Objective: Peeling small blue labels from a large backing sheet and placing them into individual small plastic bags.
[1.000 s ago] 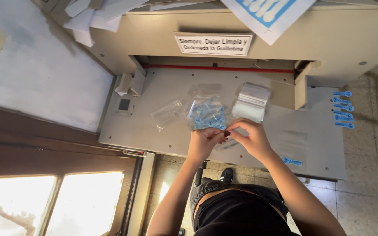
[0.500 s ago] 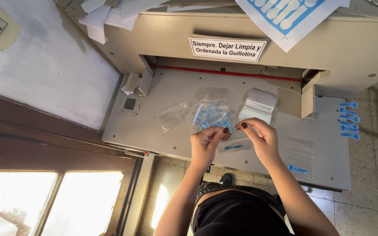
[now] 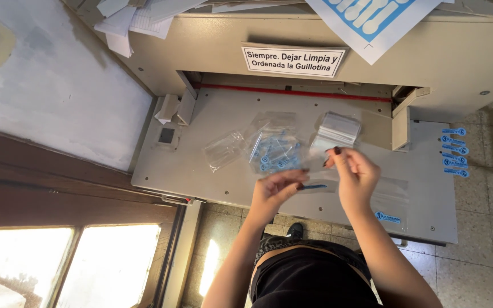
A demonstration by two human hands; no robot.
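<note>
Bag (image 3: 322, 181) pinched between left hand (image 3: 275, 191), right hand (image 3: 356, 174) grip.

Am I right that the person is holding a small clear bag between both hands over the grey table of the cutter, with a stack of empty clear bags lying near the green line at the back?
Not quite: the line at the back is red, not green, as the head view shows. The rest stands: the left hand and right hand hold a small clear bag over the grey table, with the stack of empty clear bags near that line.
</note>
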